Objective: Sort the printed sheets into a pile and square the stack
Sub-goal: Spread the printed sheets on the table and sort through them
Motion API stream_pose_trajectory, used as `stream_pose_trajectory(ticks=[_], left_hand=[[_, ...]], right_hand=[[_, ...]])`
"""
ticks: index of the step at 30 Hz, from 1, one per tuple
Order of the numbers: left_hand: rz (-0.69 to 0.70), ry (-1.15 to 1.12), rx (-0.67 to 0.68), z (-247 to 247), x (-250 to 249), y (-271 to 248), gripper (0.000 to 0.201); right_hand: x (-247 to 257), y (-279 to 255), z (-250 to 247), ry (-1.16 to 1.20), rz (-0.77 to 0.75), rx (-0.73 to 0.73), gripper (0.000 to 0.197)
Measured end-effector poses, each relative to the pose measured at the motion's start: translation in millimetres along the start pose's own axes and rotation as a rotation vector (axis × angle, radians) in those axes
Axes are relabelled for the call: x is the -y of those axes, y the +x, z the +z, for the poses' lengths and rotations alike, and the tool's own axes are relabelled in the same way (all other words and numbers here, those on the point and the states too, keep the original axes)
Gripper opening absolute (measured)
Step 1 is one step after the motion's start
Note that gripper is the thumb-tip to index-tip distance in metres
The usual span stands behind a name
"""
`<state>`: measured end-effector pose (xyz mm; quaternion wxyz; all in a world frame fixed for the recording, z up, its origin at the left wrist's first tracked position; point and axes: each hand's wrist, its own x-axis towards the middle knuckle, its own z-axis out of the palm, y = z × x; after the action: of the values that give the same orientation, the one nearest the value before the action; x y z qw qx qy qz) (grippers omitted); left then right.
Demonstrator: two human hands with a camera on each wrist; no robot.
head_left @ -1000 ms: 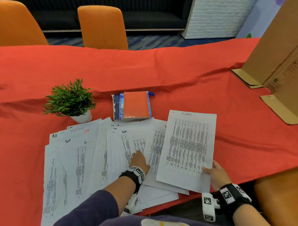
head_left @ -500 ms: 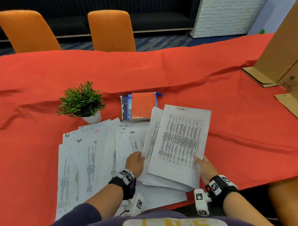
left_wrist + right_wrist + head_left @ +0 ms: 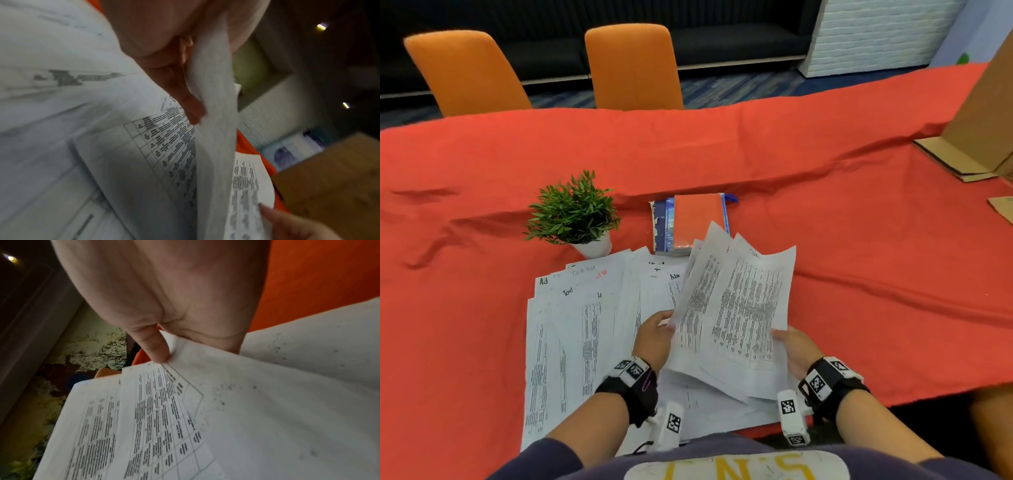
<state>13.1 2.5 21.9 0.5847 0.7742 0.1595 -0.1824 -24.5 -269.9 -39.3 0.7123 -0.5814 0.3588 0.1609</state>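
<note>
Red cloth [image 3: 756, 164] covers the table; two orange chairs [image 3: 633, 65] stand at 12 o'clock. At centre a person lifts a few sheets [image 3: 736, 308] off the cloth, far edges tilted up — left hand [image 3: 654, 337] grips their 9 o'clock edge, right hand [image 3: 796, 349] pinches the 3 o'clock edge, thumb on top. More sheets, the spread [image 3: 571, 329], lie fanned flat at 8 o'clock. Plant [image 3: 573, 212] at 10 o'clock, notebooks [image 3: 690, 222] just beyond the lifted pages, cardboard [image 3: 983, 116] far at 2 o'clock.
</note>
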Motion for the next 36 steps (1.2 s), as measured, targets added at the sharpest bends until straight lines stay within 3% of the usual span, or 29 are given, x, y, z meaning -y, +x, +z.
stream_pose_trajectory(ticks=[1, 3, 5, 8, 13, 18, 21, 26, 29, 31, 36], left_hand=[[-0.037, -0.053, 0.012, -1, 1, -1, 0.030], [-0.093, -0.110, 0.047, -3, 2, -5, 0.032], [-0.119, -0.124, 0.067, -4, 3, -7, 0.033], [-0.153, -0.166, 0.053, -8, 3, -10, 0.031], [-0.210, -0.234, 0.074, -8, 10, -10, 0.029], [-0.217, -0.358, 0.156, 1, 6, -9, 0.027], [-0.211, -0.380, 0.197, 5, 0, -12, 0.028], [-0.262, -0.349, 0.183, 6, 1, -13, 0.032], [-0.291, -0.389, 0.160, -1, 2, -9, 0.026], [-0.290, -0.365, 0.183, -6, -3, -7, 0.032], [-0.191, -0.077, 0.159, -18, 13, 7, 0.022]], right_hand=[[-5, 8, -2, -0.026, 0.010, -0.002, 0.062], [-17, 29, -13, -0.054, -0.005, -0.002, 0.056], [6, 0, -8, -0.080, 0.006, -0.012, 0.046], [40, -44, -3, 0.082, -0.042, 0.017, 0.034], [58, -59, -9, 0.239, -0.096, 0.084, 0.035], [43, -44, -8, -0.047, -0.076, 0.003, 0.036], [37, -36, -6, -0.118, -0.094, 0.003, 0.022], [44, -43, 7, -0.290, -0.262, -0.085, 0.020], [46, -41, 16, -0.345, -0.328, -0.040, 0.028], [47, -39, 24, -0.340, -0.340, 0.022, 0.033], [47, -38, 44, -0.417, -0.365, 0.165, 0.028]])
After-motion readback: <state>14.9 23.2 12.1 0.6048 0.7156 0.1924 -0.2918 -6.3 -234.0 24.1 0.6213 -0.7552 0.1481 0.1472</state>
